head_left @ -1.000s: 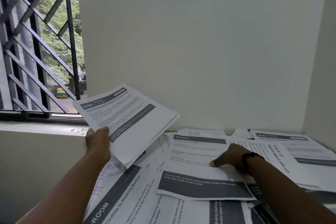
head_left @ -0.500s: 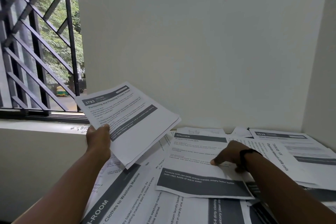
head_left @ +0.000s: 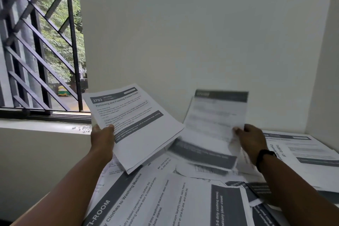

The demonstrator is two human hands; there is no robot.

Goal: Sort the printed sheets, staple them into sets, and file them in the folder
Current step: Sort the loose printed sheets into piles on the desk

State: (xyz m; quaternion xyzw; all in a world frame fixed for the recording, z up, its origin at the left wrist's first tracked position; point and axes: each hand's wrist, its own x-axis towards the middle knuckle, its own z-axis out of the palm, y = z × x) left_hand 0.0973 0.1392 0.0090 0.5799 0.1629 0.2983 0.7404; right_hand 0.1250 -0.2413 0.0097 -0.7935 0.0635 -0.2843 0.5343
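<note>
My left hand (head_left: 102, 136) holds up a small stack of printed sheets (head_left: 136, 126), its top page headed "3793 Kitchen, Portioning and Freezing Frozen Food". To its right, my right hand (head_left: 250, 138) grips a single kitchen sheet (head_left: 216, 115) by its right edge; the sheet is lifted off the pile, tilted upright and blurred. Below both hands lie several loose printed sheets (head_left: 165, 198), overlapping, one headed "Clothes to Washing Machine". No stapler or folder shows.
More printed sheets (head_left: 300, 154) are stacked at the right, near the corner wall (head_left: 321, 79). A barred window (head_left: 40, 46) with a ledge (head_left: 36, 124) is at the left; small staples (head_left: 82, 128) lie scattered on the ledge. A white wall stands straight ahead.
My right hand, which was pressing on a kitchen sheet lying on the pile, has picked it up and raised it. The left hand's stack has stayed about where it was.
</note>
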